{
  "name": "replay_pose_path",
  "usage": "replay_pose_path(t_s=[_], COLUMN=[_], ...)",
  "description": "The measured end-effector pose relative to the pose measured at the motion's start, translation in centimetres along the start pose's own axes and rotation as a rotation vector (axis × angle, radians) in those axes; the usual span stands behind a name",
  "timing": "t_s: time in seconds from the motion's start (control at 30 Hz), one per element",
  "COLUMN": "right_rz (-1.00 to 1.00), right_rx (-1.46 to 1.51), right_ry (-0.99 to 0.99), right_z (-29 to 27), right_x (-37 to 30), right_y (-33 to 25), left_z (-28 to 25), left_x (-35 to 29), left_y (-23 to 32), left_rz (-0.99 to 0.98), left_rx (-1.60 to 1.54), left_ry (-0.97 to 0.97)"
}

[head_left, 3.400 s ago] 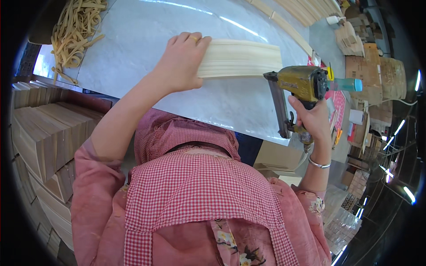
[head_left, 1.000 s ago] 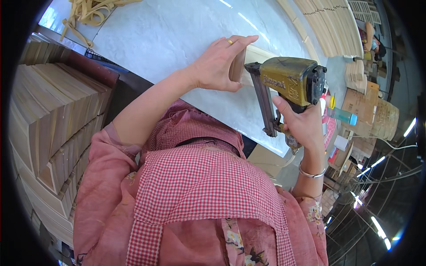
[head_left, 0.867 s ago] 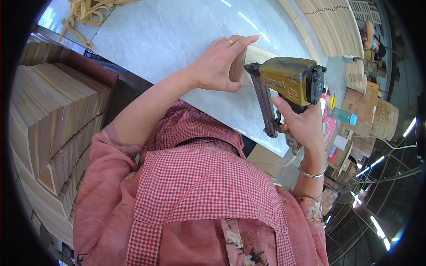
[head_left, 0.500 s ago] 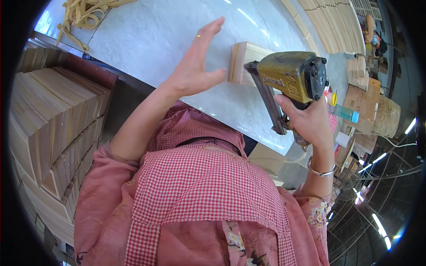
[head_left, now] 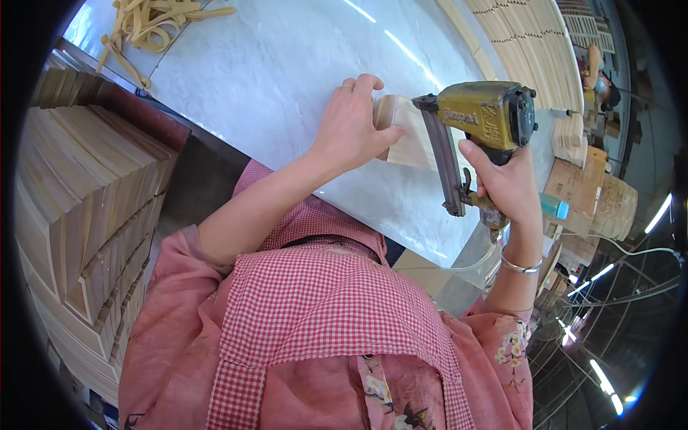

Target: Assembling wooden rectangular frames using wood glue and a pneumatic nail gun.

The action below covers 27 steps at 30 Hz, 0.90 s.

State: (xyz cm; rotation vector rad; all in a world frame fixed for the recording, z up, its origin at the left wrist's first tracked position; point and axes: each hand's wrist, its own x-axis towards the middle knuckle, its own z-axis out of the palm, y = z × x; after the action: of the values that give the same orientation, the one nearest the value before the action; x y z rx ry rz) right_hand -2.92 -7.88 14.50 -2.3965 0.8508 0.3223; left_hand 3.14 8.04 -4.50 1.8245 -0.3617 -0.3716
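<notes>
A small pale wooden box [head_left: 410, 143] lies on the grey marbled tabletop [head_left: 265, 79]. My left hand [head_left: 352, 123] is closed round its left end, the thumb on the near part and the fingers curled at the far side. In my right hand [head_left: 507, 185] is a gold-coloured pneumatic nail gun [head_left: 479, 111], gripped by its handle. The gun's nose points left, just above the right part of the box, and its long dark magazine hides some of the wood. Whether the nose touches the box, I cannot tell.
Tall stacks of wooden boards [head_left: 93, 172] stand at my left. Tan straps [head_left: 147, 25] lie tangled at the table's far left. Rows of thin wood pieces [head_left: 534, 50] fill the far right. A pale hose [head_left: 473, 265] runs below the gun. Cardboard boxes [head_left: 573, 183] stand at right.
My left hand has moved right and closed on the end of the box, from open beside it. The box sits slightly nearer and more to the right. The nail gun has shifted slightly right.
</notes>
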Motion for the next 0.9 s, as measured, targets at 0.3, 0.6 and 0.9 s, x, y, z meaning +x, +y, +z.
replay_pose_path(t_s=[0.3, 0.6, 0.9], right_rz=[0.007, -0.128, 0.076], right_rx=[0.025, -0.007, 0.084], right_ry=[-0.029, 0.043, 0.171], right_z=[0.1, -0.9, -4.3], right_x=[0.6, 1.4, 0.3], right_y=[-0.1, 1.3, 5.8], left_z=[0.0, -0.1, 4.4], left_x=[-0.1, -0.1, 1.7], left_y=[-0.4, -0.2, 3.5], left_rz=[0.009, 0.073, 0.73], left_rx=[-0.009, -0.023, 0.578], left_ry=[-0.001, 0.007, -0.095])
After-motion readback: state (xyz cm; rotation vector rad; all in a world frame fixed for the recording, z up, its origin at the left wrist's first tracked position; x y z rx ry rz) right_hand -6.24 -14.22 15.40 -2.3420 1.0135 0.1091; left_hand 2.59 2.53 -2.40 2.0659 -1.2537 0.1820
